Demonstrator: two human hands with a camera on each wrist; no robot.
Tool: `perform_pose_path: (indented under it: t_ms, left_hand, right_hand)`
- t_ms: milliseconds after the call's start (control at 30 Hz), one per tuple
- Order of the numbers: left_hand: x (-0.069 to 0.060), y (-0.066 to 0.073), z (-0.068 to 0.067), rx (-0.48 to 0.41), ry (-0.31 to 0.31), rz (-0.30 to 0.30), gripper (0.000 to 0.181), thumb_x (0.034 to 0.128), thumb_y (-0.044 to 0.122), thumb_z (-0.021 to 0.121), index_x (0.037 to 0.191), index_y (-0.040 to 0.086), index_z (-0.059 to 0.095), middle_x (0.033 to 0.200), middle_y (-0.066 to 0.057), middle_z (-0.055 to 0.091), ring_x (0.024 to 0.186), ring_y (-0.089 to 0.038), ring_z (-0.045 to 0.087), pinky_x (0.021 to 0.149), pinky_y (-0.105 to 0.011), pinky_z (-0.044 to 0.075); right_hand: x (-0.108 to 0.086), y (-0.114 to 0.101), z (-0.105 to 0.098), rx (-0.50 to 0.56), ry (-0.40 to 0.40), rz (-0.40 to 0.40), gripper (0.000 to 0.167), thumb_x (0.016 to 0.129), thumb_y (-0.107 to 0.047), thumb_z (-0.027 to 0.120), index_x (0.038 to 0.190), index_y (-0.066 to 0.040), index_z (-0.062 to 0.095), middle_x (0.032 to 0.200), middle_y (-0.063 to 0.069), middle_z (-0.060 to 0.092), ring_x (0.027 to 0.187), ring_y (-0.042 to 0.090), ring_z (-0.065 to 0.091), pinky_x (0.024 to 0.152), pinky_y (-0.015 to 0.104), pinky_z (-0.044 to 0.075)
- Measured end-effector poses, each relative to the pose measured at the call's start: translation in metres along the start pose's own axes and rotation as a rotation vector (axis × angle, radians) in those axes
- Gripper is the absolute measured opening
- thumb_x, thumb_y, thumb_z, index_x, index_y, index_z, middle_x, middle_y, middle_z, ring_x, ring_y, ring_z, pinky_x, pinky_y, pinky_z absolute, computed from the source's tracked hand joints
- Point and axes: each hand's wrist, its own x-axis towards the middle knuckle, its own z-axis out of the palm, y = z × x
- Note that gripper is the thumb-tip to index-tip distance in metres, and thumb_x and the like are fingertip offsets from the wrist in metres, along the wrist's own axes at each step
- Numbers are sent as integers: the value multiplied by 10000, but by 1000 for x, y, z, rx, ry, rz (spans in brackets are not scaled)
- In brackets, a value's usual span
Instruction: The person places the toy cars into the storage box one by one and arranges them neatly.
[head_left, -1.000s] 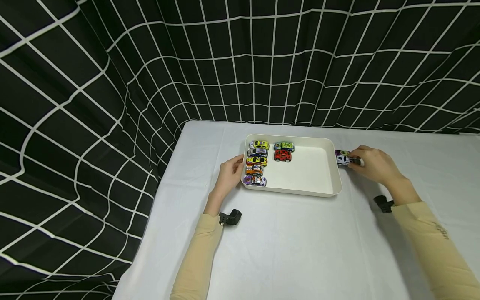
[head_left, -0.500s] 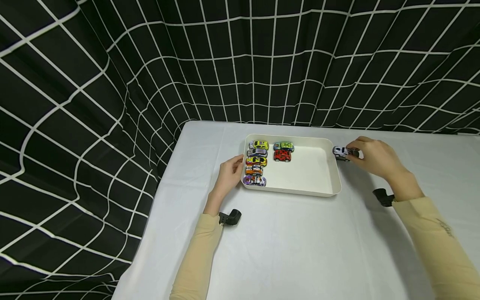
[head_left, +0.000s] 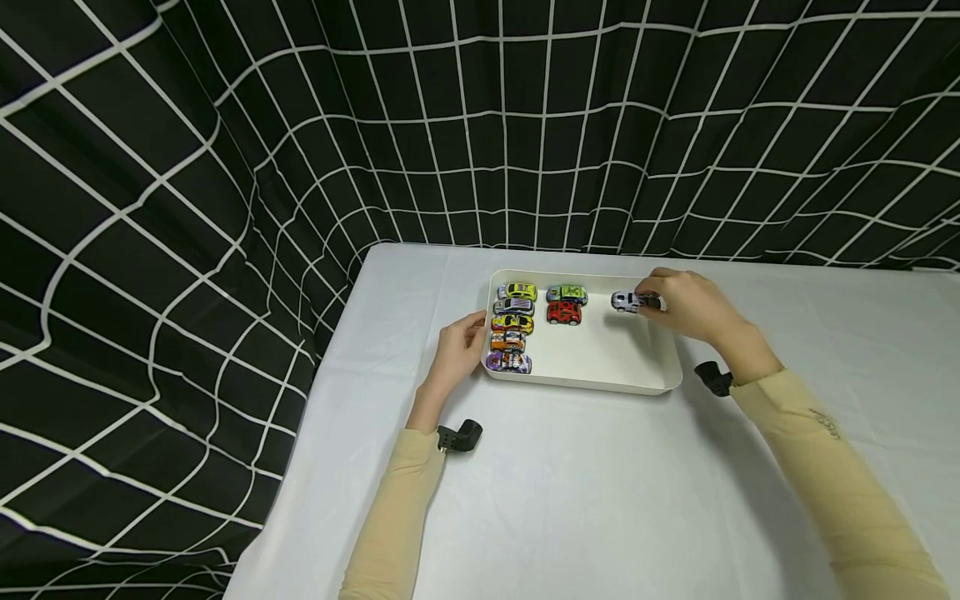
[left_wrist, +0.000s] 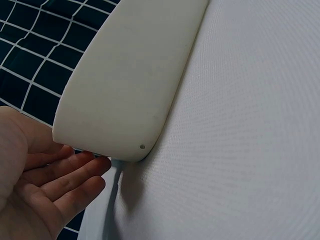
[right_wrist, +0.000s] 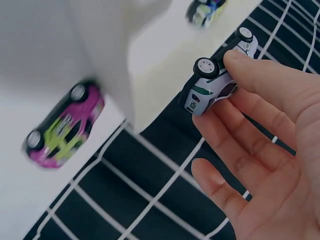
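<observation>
My right hand (head_left: 686,302) pinches a white toy car (head_left: 624,302) above the right part of a white tray (head_left: 600,342). In the right wrist view, thumb and fingers hold that car with its wheels showing. Beside the tray's left end, my left hand (head_left: 456,348) touches the end wall with relaxed fingers, seen also in the left wrist view. At the tray's left side stands a column of several toy cars, including a yellow one (head_left: 517,291) and a purple one (head_left: 509,362). A green-blue car (head_left: 567,295) and a red car (head_left: 564,313) form a second column.
A magenta-and-yellow toy car (right_wrist: 67,125) sits on the table outside the tray's right end; my hand hides it in the head view. A white cloth covers the table (head_left: 570,483). Black curtains with a white grid (head_left: 480,125) hang behind and at left.
My right hand has lifted the white car from beside the tray and carried it left over the right wall. The left hand stays in place.
</observation>
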Motion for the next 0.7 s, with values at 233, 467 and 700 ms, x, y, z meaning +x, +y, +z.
perform_pose_path:
  t_ms: [233, 467, 700]
  left_hand:
    - [0, 0, 0, -1, 3, 7, 339, 929, 6, 494, 1253, -90, 514, 1137, -229, 608, 976, -269, 633, 812, -252, 531]
    - [0, 0, -1, -3, 3, 8, 340, 930, 10, 495, 1255, -86, 513, 1146, -232, 603, 985, -276, 631, 816, -256, 531]
    - [0, -1, 0, -10, 3, -3, 337, 928, 10, 497, 1253, -78, 520, 1134, -220, 611, 980, -263, 631, 815, -244, 529]
  right_hand:
    - [15, -19, 10, 16, -75, -46, 204, 756, -45, 729, 944, 17, 679, 904, 124, 634, 765, 277, 615, 682, 449, 513]
    - [27, -34, 24, -17, -116, -117, 193, 746, -87, 753, 914, -19, 688, 872, 96, 636, 770, 262, 619, 744, 471, 496]
    - [35, -46, 34, -25, -188, -154, 168, 738, -105, 765, 870, -41, 685, 841, 74, 635, 748, 229, 614, 705, 435, 507]
